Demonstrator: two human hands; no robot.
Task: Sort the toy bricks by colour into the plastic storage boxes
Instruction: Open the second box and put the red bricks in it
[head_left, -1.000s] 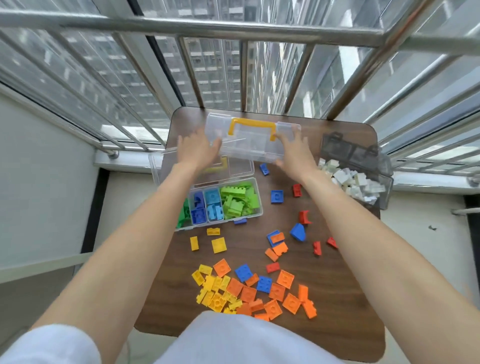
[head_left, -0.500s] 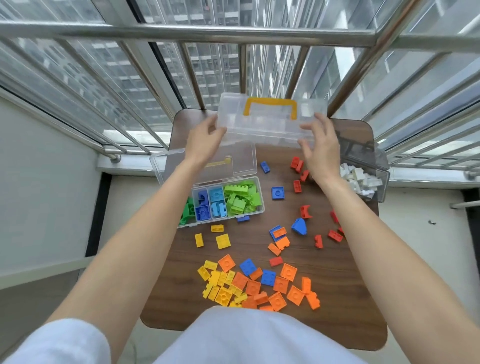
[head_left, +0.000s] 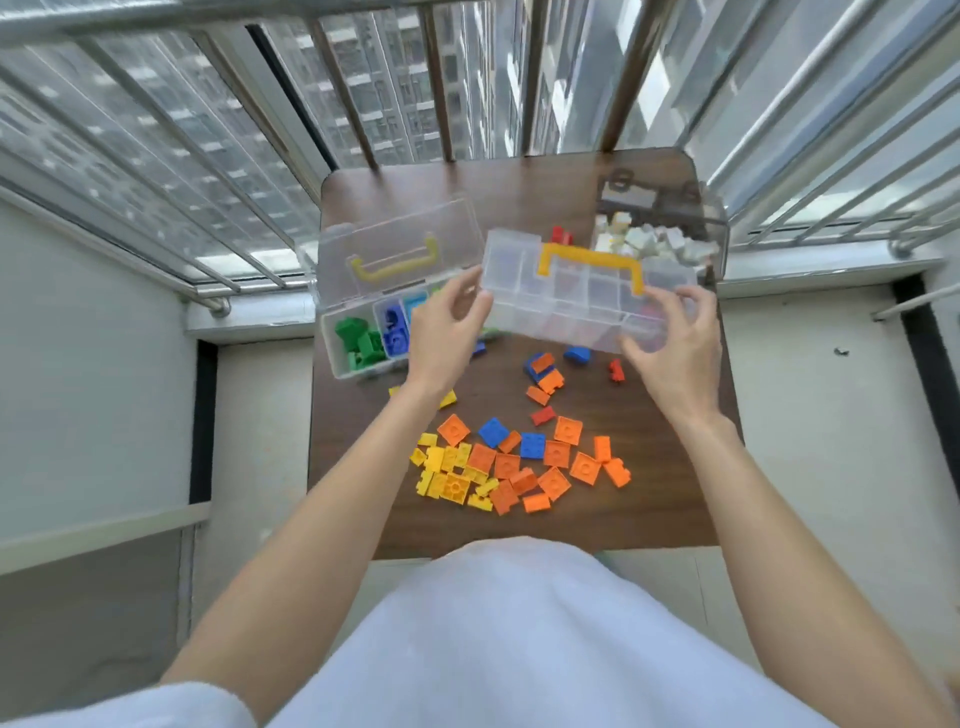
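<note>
A brown table (head_left: 654, 519) stands against a window railing (head_left: 363, 130), with the person's white-clad lap (head_left: 519, 649) at its near edge. Above the table's middle, both hands carry a clear storage box (head_left: 582, 296) with a yellow handle (head_left: 592, 262), lid closed and tilted toward the person. The left hand (head_left: 447, 332) holds the box's left end, thumb on the near face and fingers behind the edge. The right hand (head_left: 675, 348) grips the near right corner with its fingers curled over the front edge. So the box spans the gap between the two hands, lying slightly beyond them.

Left of the left hand lies an open storage box (head_left: 358, 338), its lid (head_left: 395, 254) standing back, with green bricks (head_left: 358, 340) and blue bricks (head_left: 392, 332) in separate compartments; the hand covers its right part. Beyond the right hand, behind the held box, sits a dark-tinted box (head_left: 670, 228) of white bricks (head_left: 660, 241).

Nearer than both hands, between the forearms, loose bricks lie on the table: an orange pile (head_left: 540, 467), a yellow cluster (head_left: 447, 473) to its left, and a few blue squares (head_left: 511, 439). Just below the held box lie small red bricks (head_left: 616, 370).
</note>
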